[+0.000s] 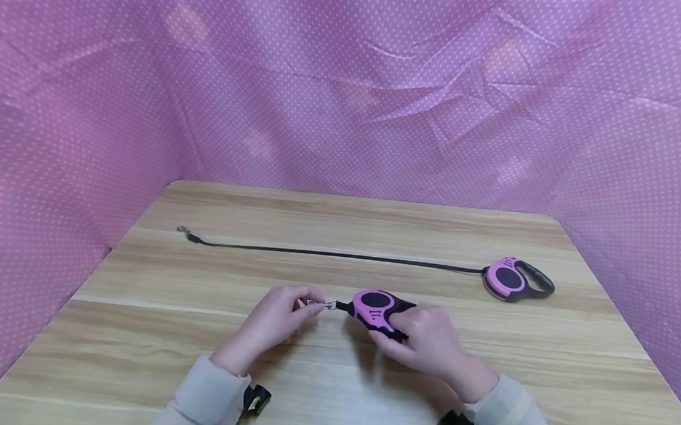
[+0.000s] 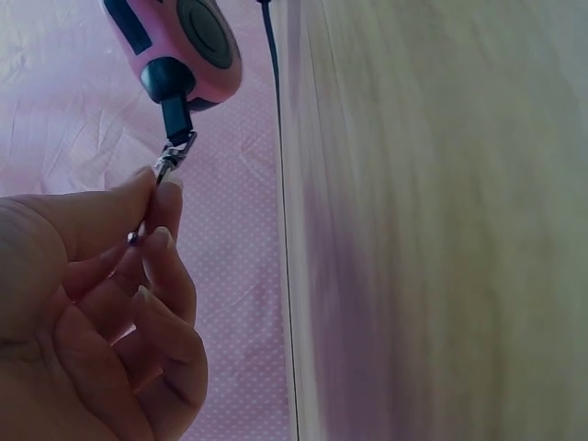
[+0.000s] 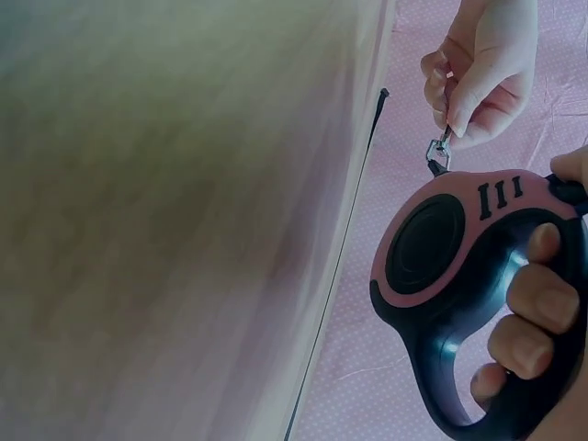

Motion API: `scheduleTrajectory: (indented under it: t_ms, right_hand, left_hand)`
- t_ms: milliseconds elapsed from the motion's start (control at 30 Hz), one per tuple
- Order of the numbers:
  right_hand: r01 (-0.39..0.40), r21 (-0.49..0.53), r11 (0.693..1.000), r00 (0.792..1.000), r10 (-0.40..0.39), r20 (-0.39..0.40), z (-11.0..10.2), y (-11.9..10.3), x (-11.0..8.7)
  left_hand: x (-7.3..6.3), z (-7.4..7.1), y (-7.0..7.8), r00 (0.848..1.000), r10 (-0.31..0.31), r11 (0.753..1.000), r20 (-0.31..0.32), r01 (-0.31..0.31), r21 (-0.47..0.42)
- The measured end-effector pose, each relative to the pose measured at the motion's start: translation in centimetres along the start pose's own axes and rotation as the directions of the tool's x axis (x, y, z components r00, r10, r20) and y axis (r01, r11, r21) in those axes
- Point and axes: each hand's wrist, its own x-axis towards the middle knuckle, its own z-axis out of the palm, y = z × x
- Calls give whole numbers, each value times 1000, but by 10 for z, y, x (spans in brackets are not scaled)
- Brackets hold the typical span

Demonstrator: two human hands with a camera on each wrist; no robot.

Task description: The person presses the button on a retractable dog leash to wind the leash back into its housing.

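A pink and black retractable dog leash (image 1: 374,300) is held up above the table's near middle. My right hand (image 1: 426,337) grips its black loop handle, and in the right wrist view the fingers (image 3: 542,299) curl through the loop. The thumb lies along the top of the casing. At the other end, my left hand (image 1: 278,320) pinches the silver metal clip (image 2: 165,163) between thumb and forefinger. Only a short black strap (image 2: 176,119) shows between the casing and the clip.
Farther back on the wooden table (image 1: 130,329) lies a second pink and black retractable leash (image 1: 508,278). Its black cord (image 1: 337,254) stretches left across the table to a metal clip (image 1: 182,230). Pink dotted cloth (image 1: 349,94) hangs around the table's back and sides.
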Motion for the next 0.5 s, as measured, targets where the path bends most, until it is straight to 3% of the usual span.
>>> scheduleTrajectory:
  t_ms: [133,267,500]
  right_hand:
    - [4,2,1000,1000,-4,16,-1,1,-2]
    - [-5,13,1000,999,5,48,-1,2,-3]
    - [-48,34,998,983,41,180,-4,3,-5]
  left_hand:
    - [0,0,-1,1000,6,1000,-7,-6,15]
    - [1,-3,1,999,-24,999,28,23,33]
    - [0,-6,1,993,-80,995,92,74,70]
